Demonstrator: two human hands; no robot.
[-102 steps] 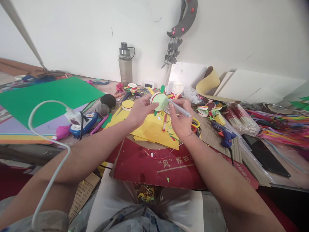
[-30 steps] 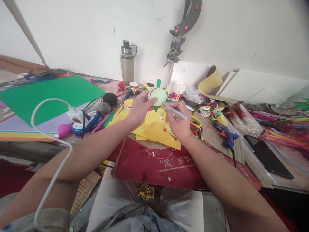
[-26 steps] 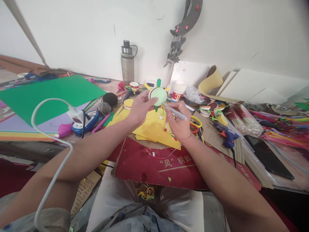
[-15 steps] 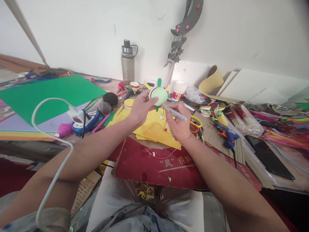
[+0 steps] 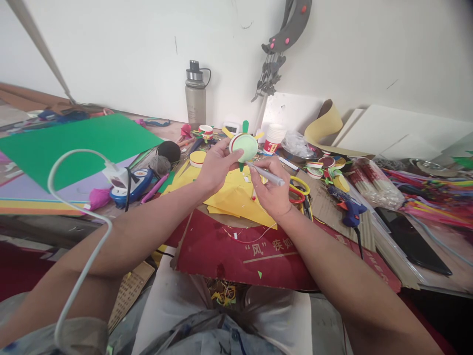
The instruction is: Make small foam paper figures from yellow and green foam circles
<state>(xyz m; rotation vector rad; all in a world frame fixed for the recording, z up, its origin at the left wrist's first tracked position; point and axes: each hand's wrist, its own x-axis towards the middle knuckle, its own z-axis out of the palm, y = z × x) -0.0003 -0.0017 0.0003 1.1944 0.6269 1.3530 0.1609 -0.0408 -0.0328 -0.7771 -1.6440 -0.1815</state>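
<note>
Left hand pinching a green-faced disc, right hand gripping a grey pen.
Clock read from the disc, twelve pointing away: red cardboard lies nearest, at six, with yellow sheets beyond it. At four come a dark phone, then a blue glue gun and, closer in, red and yellow ring handles. The right hand, at five, is closed around the pen, its tip by the disc's lower rim; whether it touches, I cannot tell. The left hand, at eight, clamps the disc above the yellow sheets, thumb on the green face; green tabs show at twelve and six, yellow tabs near ten and two. Farther off, stacked paper cups stand between two and three, a water bottle between ten and eleven.
</note>
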